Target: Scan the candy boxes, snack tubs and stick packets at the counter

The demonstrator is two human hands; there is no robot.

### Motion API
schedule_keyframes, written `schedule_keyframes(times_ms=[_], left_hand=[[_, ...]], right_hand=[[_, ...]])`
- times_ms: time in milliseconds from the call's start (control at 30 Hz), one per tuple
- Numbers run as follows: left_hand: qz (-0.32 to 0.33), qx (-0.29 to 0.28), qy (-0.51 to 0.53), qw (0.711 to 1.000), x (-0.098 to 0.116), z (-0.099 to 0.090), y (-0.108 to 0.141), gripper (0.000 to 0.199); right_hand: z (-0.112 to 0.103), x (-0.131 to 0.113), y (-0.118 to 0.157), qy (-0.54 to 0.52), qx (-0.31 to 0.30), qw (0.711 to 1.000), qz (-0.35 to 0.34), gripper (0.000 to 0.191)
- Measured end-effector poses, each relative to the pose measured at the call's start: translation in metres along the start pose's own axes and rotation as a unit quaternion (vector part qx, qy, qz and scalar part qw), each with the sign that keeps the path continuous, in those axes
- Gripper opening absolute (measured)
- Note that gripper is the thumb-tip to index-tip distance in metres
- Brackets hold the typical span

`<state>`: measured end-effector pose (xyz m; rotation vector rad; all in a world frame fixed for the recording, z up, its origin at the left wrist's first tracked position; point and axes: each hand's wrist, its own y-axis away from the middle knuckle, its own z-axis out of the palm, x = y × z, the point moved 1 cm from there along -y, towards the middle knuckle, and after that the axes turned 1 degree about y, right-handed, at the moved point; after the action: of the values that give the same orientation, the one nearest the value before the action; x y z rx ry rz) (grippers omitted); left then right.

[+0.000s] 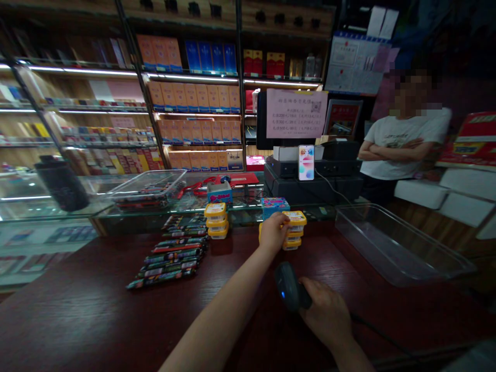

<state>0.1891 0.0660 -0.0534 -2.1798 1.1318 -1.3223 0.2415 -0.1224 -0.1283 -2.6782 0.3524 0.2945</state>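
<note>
My left hand (274, 232) reaches to a stack of small yellow-lidded tubs (293, 237), its fingers closed on the edge of the top tub. Part of another yellow tub shows at the left of that hand, mostly hidden by it. In my right hand (327, 312) is a dark barcode scanner (289, 289) with a blue light glowing on it. A second stack of yellow-lidded tubs (217, 221) stands to the left, beside a row of dark, patterned pens (170, 261) lying on the brown counter (93, 305).
A clear plastic bin (399, 243) sits at the right. Farther back are a pen-filled clear tray (147, 188), small blue boxes (275, 206), a phone (306, 163) and a black bottle (62, 183). A person (403, 139) stands behind the counter, arms folded.
</note>
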Motion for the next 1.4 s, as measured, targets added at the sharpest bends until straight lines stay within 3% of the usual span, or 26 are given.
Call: schedule_keyframes(times_ms=[200,367,500,600,667,733,800,900,1067,1167,1267,1400], left_hand=[[0.048,-0.035,-0.09,0.994,0.003,-0.014,0.014,0.019],[0.072,0.016,-0.172,0.982,-0.014,-0.052,0.026,0.022],[0.025,0.122,-0.235,0.964,-0.053,-0.104,0.027,0.021],[-0.048,0.207,-0.284,0.935,-0.085,-0.144,0.024,0.027],[-0.1,0.213,-0.282,0.93,-0.103,-0.164,0.021,0.033],[-0.134,0.181,-0.247,0.942,-0.116,-0.176,0.018,0.029],[-0.147,0.155,-0.209,0.954,-0.125,-0.182,0.016,0.022],[-0.139,0.166,-0.179,0.96,-0.13,-0.184,0.016,0.016],[-0.11,0.151,-0.197,0.962,-0.127,-0.185,0.016,0.019],[-0.069,0.126,-0.214,0.966,-0.115,-0.188,0.017,0.02],[-0.026,0.139,-0.211,0.967,-0.093,-0.187,0.024,0.014],[-0.032,0.161,-0.185,0.969,-0.064,-0.171,0.053,0.01]], right_hand=[[0.003,0.003,0.003,-0.006,0.032,0.999,-0.027,0.028],[0.006,0.006,0.007,-0.01,0.047,0.998,-0.044,0.027],[0.007,0.007,0.008,-0.005,0.05,0.997,-0.057,0.025],[0.007,0.006,0.008,0.007,0.05,0.997,-0.055,0.021],[0.007,0.006,0.007,0.008,0.048,0.998,-0.051,0.02],[0.008,0.006,0.006,0.007,0.049,0.998,-0.047,0.022],[0.008,0.007,0.006,0.009,0.049,0.998,-0.046,0.024],[0.009,0.008,0.005,0.01,0.041,0.998,-0.042,0.026],[0.008,0.007,0.004,-0.002,0.034,0.999,-0.027,0.027],[0.004,0.005,0.003,-0.018,0.016,1.0,-0.011,0.024],[0.001,0.003,0.003,-0.034,-0.005,0.999,0.002,0.025],[0.004,0.004,0.004,-0.049,-0.019,0.999,0.011,0.029]])
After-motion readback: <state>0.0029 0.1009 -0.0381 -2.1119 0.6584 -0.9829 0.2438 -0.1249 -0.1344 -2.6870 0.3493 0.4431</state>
